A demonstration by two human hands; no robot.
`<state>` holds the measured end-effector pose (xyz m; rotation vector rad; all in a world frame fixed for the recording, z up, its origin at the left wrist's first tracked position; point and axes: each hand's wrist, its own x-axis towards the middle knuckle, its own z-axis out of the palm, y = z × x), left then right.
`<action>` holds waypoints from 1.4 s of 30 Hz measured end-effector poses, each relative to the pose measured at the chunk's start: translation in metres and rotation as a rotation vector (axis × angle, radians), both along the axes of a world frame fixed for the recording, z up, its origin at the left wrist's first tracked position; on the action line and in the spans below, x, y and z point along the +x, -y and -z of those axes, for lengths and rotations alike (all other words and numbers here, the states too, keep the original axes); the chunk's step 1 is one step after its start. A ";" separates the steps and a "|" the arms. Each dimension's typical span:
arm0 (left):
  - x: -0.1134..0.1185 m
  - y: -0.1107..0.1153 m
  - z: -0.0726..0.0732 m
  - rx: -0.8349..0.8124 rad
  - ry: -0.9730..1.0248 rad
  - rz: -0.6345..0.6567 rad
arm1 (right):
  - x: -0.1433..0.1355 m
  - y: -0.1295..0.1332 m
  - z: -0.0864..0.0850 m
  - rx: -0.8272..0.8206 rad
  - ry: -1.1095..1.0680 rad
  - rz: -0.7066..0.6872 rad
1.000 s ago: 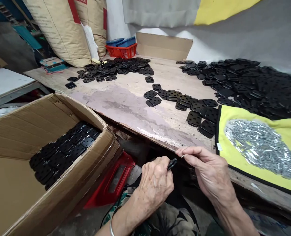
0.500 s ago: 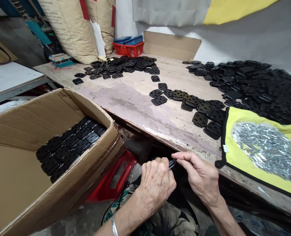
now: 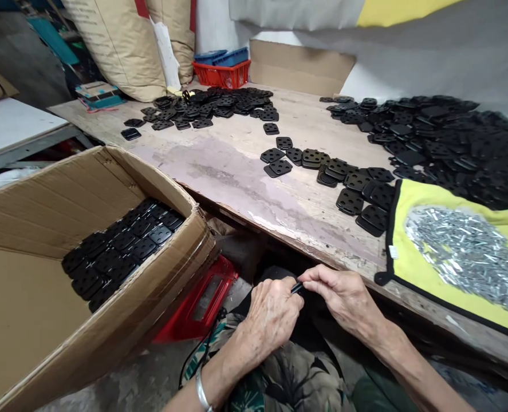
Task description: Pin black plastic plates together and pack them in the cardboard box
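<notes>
the only view comes from a camera worn on the person's head, facing forward and steeply down past the lap (image 3: 296, 377). it sits close above the left hand (image 3: 271, 309) and right hand (image 3: 343, 297), which fall at near centre. the cardboard box (image 3: 150, 297) fills the near left, seen into from above; the yellow cloth (image 3: 408, 257) lies near right. the worktable (image 3: 228, 166) crosses slantwise, reaching the far wall (image 3: 451, 63).

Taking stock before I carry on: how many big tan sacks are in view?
2. The front sack is at the worktable's far left; the rear sack is just right of it, partly covered. Others may be hidden behind.
</notes>
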<state>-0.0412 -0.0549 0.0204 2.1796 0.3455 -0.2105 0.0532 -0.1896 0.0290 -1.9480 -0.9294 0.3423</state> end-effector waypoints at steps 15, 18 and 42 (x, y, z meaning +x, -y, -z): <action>0.005 -0.011 -0.010 -1.049 -0.116 -0.232 | -0.007 -0.003 -0.016 0.160 -0.057 0.059; 0.003 -0.012 -0.009 -0.980 -0.035 -0.221 | -0.011 -0.006 -0.014 0.248 0.020 0.079; 0.005 -0.008 -0.002 -1.145 -0.083 -0.199 | -0.013 -0.008 -0.001 0.221 -0.214 0.166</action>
